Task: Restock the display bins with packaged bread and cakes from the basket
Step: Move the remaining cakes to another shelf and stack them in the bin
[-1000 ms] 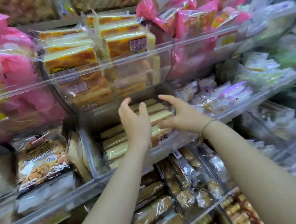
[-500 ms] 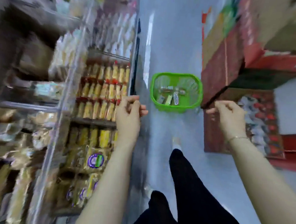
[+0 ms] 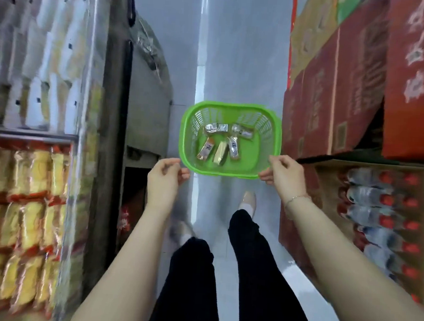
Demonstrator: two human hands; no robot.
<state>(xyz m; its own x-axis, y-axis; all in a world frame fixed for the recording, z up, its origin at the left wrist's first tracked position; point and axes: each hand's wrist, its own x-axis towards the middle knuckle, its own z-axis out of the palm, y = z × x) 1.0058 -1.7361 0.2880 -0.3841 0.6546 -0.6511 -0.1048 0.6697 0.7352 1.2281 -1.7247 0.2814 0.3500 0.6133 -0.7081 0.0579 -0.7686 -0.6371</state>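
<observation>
**Reach for basket, restock cycle**

Basket (image 3: 228, 170) sat on the aisle floor ahead of the feet, five packs (image 3: 222, 139) lying on its bottom. Left hand (image 3: 165, 179) hung near the near-left corner, right hand (image 3: 285, 174) at the near-right rim; both had fingers loosely curled, holding nothing. Contact with the rim could not be confirmed. Step judged: fetching more stock. Next move calls for picking up packs or lifting the basket.

Grey floor (image 3: 228, 61): green basket (image 3: 263, 164) on it, red cartons (image 3: 336, 93) stacked right.
</observation>
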